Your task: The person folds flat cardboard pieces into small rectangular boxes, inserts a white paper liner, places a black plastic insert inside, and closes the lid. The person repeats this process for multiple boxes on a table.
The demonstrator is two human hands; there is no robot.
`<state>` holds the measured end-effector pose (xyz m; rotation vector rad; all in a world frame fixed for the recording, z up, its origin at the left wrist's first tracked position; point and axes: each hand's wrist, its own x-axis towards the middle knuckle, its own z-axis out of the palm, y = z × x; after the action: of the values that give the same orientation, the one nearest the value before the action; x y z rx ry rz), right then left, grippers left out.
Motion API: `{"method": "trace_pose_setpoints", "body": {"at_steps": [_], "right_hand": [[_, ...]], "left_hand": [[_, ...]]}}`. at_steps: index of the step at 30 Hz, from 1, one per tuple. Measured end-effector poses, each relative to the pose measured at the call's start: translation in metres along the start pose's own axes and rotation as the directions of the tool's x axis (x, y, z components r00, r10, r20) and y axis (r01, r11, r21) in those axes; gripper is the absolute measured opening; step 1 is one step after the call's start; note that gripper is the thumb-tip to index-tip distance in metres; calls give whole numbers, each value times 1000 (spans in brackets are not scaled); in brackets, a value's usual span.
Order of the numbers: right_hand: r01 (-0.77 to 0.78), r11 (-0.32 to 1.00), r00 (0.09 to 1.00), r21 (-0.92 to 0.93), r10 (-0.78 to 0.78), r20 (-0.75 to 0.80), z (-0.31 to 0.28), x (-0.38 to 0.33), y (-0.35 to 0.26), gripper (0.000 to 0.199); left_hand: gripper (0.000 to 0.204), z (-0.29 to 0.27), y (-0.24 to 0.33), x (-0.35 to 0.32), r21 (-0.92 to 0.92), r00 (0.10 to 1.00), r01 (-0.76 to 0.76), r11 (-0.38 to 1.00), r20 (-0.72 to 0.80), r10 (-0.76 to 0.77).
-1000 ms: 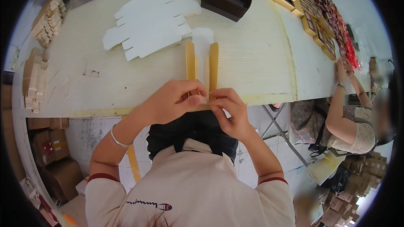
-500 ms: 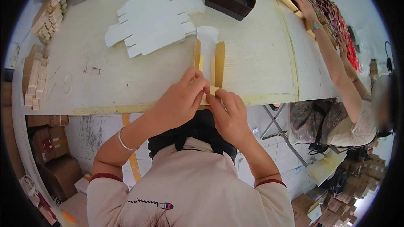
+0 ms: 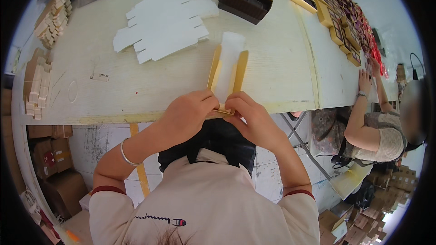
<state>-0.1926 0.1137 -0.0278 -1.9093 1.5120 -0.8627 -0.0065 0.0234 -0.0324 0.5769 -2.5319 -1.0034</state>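
A partly folded cardboard box, white inside and gold outside, lies at the table's front edge. Its two long gold sides stand up, and its far white flap lies flat on the table. My left hand pinches the near left corner of the box. At the near right corner my right hand grips it, fingers curled over the near end. That near end stands raised between my fingertips. Beyond the box to the left lies a stack of flat white box blanks.
A dark brown plastic tray stack stands beyond the box. Bundled cardboard pieces line the left edge. Several finished gold boxes stand at the far right. A co-worker sits at right, both hands near red material.
My hands have drawn apart to the box's two near corners, and its near end is now raised. The box has tilted slightly clockwise. The co-worker's hands have left the gold boxes and moved nearer.
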Motion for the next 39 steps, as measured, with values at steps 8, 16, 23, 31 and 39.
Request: {"method": "trace_pose_setpoints", "body": {"at_steps": [8,16,23,31,39], "right_hand": [[134,927,989,-350,-145,-5,14,-3,4,17],[154,923,988,-353,-155,27,13,0,7,18],[143,915,927,-376,-257,-273,46,-9,16,16],[-66,978,970,-196,17,-241,2,-23,-10,59],[18,890,967,-456,-133,-219,-6,-18,39,34]], "left_hand": [[9,2,4,2,194,994,-20,981,110,-1],[11,-5,7,7,211,979,18,977,194,-60],[22,-15,-2,23,257,965,-132,957,253,65],[19,-36,4,29,347,937,-162,924,347,34],[36,-39,13,35,599,971,-236,766,177,161]]}}
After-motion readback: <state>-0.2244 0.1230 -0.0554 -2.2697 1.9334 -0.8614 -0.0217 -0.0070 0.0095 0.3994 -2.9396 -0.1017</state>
